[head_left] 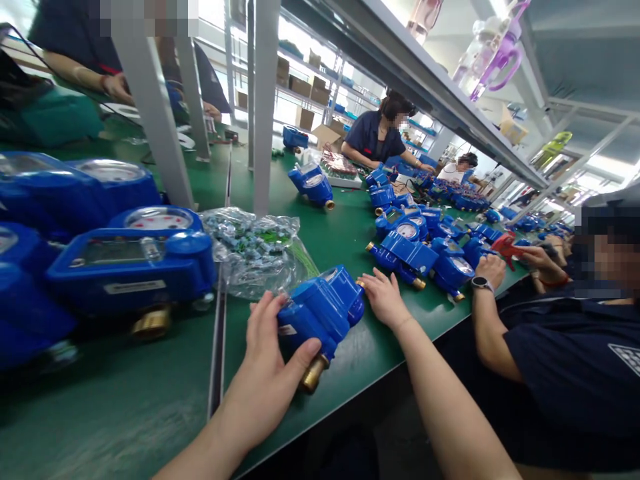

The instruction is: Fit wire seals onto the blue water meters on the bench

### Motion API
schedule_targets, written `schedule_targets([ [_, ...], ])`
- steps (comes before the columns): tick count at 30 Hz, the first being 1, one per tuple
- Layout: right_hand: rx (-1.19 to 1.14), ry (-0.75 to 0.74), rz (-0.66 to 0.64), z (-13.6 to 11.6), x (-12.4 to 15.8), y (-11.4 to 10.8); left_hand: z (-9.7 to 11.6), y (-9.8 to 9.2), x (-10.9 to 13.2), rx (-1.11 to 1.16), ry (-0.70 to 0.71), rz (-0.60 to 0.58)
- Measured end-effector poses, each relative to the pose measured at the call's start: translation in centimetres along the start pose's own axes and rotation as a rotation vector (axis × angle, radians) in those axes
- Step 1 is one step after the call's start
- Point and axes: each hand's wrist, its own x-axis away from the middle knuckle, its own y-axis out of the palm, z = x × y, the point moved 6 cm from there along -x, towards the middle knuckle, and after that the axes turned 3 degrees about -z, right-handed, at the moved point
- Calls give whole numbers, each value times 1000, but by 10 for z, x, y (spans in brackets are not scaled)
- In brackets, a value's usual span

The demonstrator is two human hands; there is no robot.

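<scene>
A blue water meter (323, 310) with brass fittings lies on the green bench (150, 400) right in front of me. My left hand (270, 370) wraps its near end, thumb across the front beside the brass coupling (314, 375). My right hand (385, 297) rests against the meter's far end, fingers spread and flat on the bench, holding nothing.
Several blue meters (130, 257) are stacked at the left. A clear bag of small parts (253, 247) lies behind the held meter. More meters (415, 250) crowd the bench to the right. A person in dark blue with a wristwatch (483, 283) works beside me; others sit farther along. Grey shelf posts (265, 107) rise from the bench.
</scene>
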Motion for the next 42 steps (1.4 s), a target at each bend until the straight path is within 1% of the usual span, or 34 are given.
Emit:
schedule_targets([
  [2, 58, 29, -19, 5, 8, 3, -2, -4, -4, 28, -1, 56],
  [4, 109, 80, -15, 12, 22, 0, -7, -7, -8, 92, -21, 105],
  [5, 129, 107, -11, 16, 31, -2, -9, -8, -11, 127, -29, 111],
  [7, 155, 149, -10, 24, 50, -7, -11, -6, -15, 176, -35, 86],
  [10, 161, 171, -18, 32, 73, -12, -7, -3, -16, 152, -40, 52],
  [12, 161, 186, -9, 35, 84, -14, -4, -1, -15, 98, -69, 35],
  [15, 156, 228, 24, 34, 92, -15, 2, 0, -13, 9, -85, 22],
  [17, 132, 253, 38, 31, 98, -18, 7, -2, -13, -38, -37, 33],
  [19, 94, 287, 47, 27, 109, -25, 10, -3, -14, -84, 44, 21],
  [21, 61, 345, 74, 24, 128, -37, 12, -3, -16, -139, 155, -19],
  [23, 49, 419, 118, 23, 156, -50, 14, -3, -19, -184, 279, -79],
  [25, -41, 512, 183, 22, 188, -58, 15, -2, -21, -214, 389, -135],
  [27, -263, 598, 259, 17, 217, -55, 15, -2, -23, -231, 437, -161],
  [30, -671, 655, 366, -4, 246, -35, 15, -1, -24, -261, 427, -137],
  [32, -835, 667, 420, -23, 253, -22, 16, -1, -22, -294, 382, -104],
  [34, -883, 695, 443, -40, 255, -13, 18, -3, -15, -336, 319, -47],
  [36, -844, 727, 417, -51, 253, -10, 24, -10, 0, -371, 286, 61],
  [38, -766, 738, 374, -57, 249, -11, 34, -22, 23, -355, 317, 197],
  [39, -730, 725, 354, -59, 247, -12, 40, -26, 36, -318, 350, 244],
  [40, -698, 703, 336, -61, 245, -13, 45, -29, 49, -261, 386, 250],
  [41, -672, 673, 321, -63, 242, -13, 48, -28, 59, -188, 412, 207],
  [42, -653, 633, 303, -66, 239, -13, 49, -25, 67, -107, 416, 129],
])
